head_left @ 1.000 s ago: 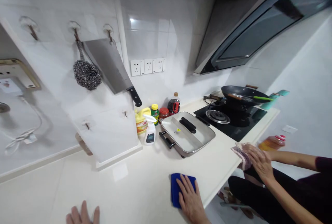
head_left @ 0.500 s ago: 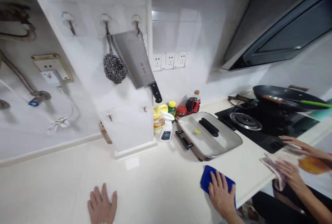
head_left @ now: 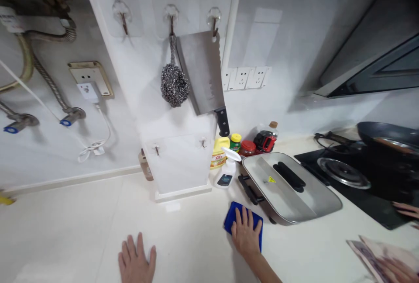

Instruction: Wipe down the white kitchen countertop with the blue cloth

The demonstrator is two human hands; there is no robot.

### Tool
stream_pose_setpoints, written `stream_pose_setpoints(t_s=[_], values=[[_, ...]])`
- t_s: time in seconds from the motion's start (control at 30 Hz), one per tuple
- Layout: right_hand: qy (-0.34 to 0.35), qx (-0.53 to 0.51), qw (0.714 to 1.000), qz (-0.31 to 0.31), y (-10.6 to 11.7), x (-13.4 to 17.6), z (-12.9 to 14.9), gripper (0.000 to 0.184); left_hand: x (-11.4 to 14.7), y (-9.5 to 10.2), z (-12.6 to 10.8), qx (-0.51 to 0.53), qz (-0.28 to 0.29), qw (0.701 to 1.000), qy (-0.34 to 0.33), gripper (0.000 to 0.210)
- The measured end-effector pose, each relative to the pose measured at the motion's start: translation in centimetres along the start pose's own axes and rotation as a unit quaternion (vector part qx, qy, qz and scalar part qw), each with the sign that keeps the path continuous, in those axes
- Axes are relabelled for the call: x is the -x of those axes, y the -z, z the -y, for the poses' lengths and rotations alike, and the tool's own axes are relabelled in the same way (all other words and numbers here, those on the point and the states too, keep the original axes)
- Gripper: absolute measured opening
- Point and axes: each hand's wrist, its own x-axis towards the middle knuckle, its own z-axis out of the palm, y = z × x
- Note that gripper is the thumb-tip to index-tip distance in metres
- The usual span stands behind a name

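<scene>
My right hand (head_left: 246, 235) presses down on a folded blue cloth (head_left: 231, 216) on the white countertop (head_left: 190, 239), its fingers spread over the fabric. The cloth lies just in front of a white spray bottle (head_left: 226, 171) and left of a rectangular electric pan (head_left: 314, 213) with a glass lid. My left hand (head_left: 137, 259) rests flat on the countertop at the lower left, fingers apart, with nothing in it.
Bottles and jars, including a yellow jug (head_left: 218, 154), stand by the wall. A cleaver (head_left: 203, 73) and a steel scrubber (head_left: 174, 85) hang from hooks. At right are the cooktop (head_left: 347, 187), a wok (head_left: 389, 132) and another person's hand on a pale cloth (head_left: 369, 250).
My right hand has slid the blue cloth leftward along the counter, from in front of the pan to its left side. My view has turned left. The left hand stays flat on the counter.
</scene>
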Motion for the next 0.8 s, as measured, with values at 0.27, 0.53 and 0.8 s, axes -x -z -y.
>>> stream_pose_setpoints(t_s=[0.27, 0.53, 0.8], values=[[0.055, -0.041, 0.995, 0.066, -0.3, -2.1, 10.0, 0.057, 0.0, -0.1, -0.1, -0.025, 0.011, 1.000, 0.012, 0.068], [0.253, -0.112, 0.952, 0.128, -0.6, 0.7, 18.8, 0.066, 0.2, -0.5, 0.0, -0.013, -0.021, 1.000, 0.000, 0.064], [0.334, -0.181, 0.902, 0.205, 1.4, 1.2, 28.0, 0.064, 0.4, -0.9, 0.5, -0.008, -0.025, 1.000, -0.001, 0.059]])
